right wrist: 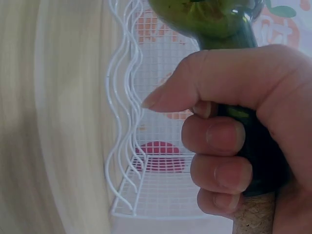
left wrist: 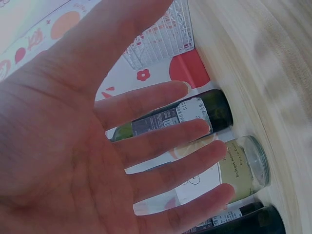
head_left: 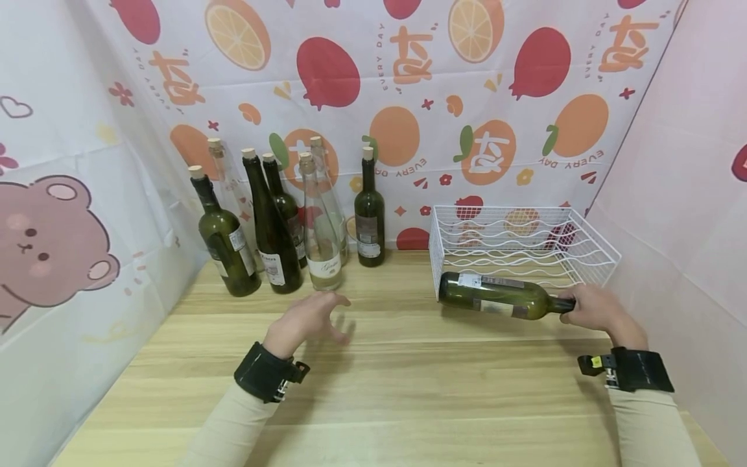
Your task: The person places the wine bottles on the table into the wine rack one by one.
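My right hand (head_left: pixel 596 312) grips a green wine bottle (head_left: pixel 502 295) by its neck. The bottle lies sideways in front of the white wire rack (head_left: pixel 525 256), its base toward the left. In the right wrist view the fingers curl round the dark neck and a cork (right wrist: pixel 253 214) sticks out below them. My left hand (head_left: pixel 309 321) hangs over the table with its fingers spread and nothing in them. Nearest to it stands a clear bottle (head_left: pixel 323 259) with a cream label. A green bottle (head_left: pixel 369 224) stands upright to the right of that one.
At the back left several more corked bottles stand close together, among them a tall dark bottle (head_left: pixel 274 240) and a green bottle (head_left: pixel 229 250). The wooden table (head_left: pixel 408 389) meets a printed fruit curtain (head_left: pixel 408 117) behind, with cloth walls on both sides.
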`<act>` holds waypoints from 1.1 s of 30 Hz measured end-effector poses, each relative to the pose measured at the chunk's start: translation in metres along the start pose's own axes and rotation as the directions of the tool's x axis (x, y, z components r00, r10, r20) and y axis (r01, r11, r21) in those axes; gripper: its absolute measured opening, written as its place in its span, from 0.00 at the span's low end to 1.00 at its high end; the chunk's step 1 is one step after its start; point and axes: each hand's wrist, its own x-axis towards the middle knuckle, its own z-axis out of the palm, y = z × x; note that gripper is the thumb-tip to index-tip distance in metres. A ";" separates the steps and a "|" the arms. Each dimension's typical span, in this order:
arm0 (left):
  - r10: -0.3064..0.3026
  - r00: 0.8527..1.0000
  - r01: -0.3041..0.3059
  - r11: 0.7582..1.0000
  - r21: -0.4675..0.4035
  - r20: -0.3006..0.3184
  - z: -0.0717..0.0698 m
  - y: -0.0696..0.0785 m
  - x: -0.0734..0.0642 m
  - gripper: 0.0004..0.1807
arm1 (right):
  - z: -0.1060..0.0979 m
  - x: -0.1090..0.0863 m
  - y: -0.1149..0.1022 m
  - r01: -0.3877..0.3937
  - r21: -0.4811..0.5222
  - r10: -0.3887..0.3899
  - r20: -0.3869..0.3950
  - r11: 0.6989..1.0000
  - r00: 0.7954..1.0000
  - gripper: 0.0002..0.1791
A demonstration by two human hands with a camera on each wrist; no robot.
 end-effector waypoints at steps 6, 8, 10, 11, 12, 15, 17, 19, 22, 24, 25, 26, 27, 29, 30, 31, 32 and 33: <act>-0.002 1.000 0.002 1.000 0.006 0.003 0.002 0.000 0.000 0.42 | 0.005 0.001 0.001 -0.016 -0.006 0.016 0.005 1.000 1.000 0.06; -0.003 1.000 0.003 1.000 0.006 0.002 0.002 0.000 0.000 0.42 | 0.005 0.002 0.002 -0.022 -0.006 0.022 0.003 1.000 1.000 0.06; -0.002 1.000 0.002 1.000 0.007 0.001 0.002 0.000 0.000 0.42 | 0.006 0.002 0.001 -0.025 -0.002 0.025 0.000 1.000 1.000 0.07; -0.002 1.000 0.002 1.000 0.008 0.001 0.002 0.000 0.000 0.42 | 0.006 0.002 0.001 -0.028 -0.001 0.028 -0.001 1.000 1.000 0.07; -0.001 1.000 0.001 1.000 0.009 0.001 0.002 0.001 -0.001 0.42 | 0.006 0.003 0.001 -0.028 0.002 0.028 -0.004 1.000 1.000 0.08; 0.000 1.000 0.000 1.000 0.010 0.003 0.002 0.001 -0.001 0.42 | 0.006 0.003 0.001 -0.028 0.012 0.028 -0.007 1.000 1.000 0.07; -0.001 1.000 0.001 1.000 0.011 0.006 0.002 0.001 -0.001 0.42 | 0.007 0.003 0.002 -0.028 0.019 0.028 -0.004 0.999 1.000 0.07; -0.004 1.000 0.004 1.000 0.009 0.008 0.001 0.001 -0.001 0.43 | 0.008 0.003 0.002 -0.030 0.030 0.030 0.001 0.999 1.000 0.07; -0.003 1.000 0.003 1.000 0.008 0.011 0.001 0.001 -0.001 0.43 | 0.010 0.005 0.003 -0.030 0.051 0.029 0.014 0.998 0.999 0.08; -0.002 1.000 0.002 1.000 0.006 0.011 0.001 0.001 -0.001 0.43 | 0.012 0.006 0.004 -0.028 0.068 0.026 0.019 0.997 0.999 0.09; -0.001 1.000 0.001 1.000 0.006 0.010 0.001 0.002 -0.001 0.43 | 0.013 0.006 0.005 -0.026 0.077 0.025 0.020 0.997 0.999 0.08; 0.001 1.000 -0.001 1.000 0.006 0.008 0.001 0.002 -0.001 0.43 | 0.014 0.006 0.005 -0.023 0.082 0.022 0.020 0.996 1.000 0.08; 0.002 1.000 -0.002 1.000 0.004 0.006 0.001 0.002 -0.001 0.43 | 0.015 0.007 0.006 -0.021 0.089 0.019 0.018 0.996 1.000 0.08; 0.007 1.000 -0.007 1.000 0.000 0.002 0.001 0.001 -0.001 0.43 | 0.016 0.007 0.007 -0.023 0.100 0.021 0.017 0.995 1.000 0.09; 0.009 1.000 -0.009 1.000 -0.001 -0.001 0.001 0.001 -0.001 0.42 | 0.016 0.007 0.008 -0.021 0.106 0.019 0.014 0.994 1.000 0.10; 0.012 1.000 -0.012 1.000 -0.002 -0.003 0.001 0.001 -0.001 0.42 | 0.016 0.007 0.008 -0.023 0.112 0.021 0.015 0.993 1.000 0.11; 0.016 1.000 -0.016 1.000 -0.003 -0.004 0.001 0.001 -0.001 0.42 | 0.017 0.007 0.008 -0.026 0.119 0.025 0.017 0.993 1.000 0.12; 0.018 1.000 -0.018 1.000 -0.005 -0.005 0.001 0.000 -0.001 0.42 | 0.017 0.007 0.009 -0.031 0.126 0.029 0.019 0.992 0.999 0.13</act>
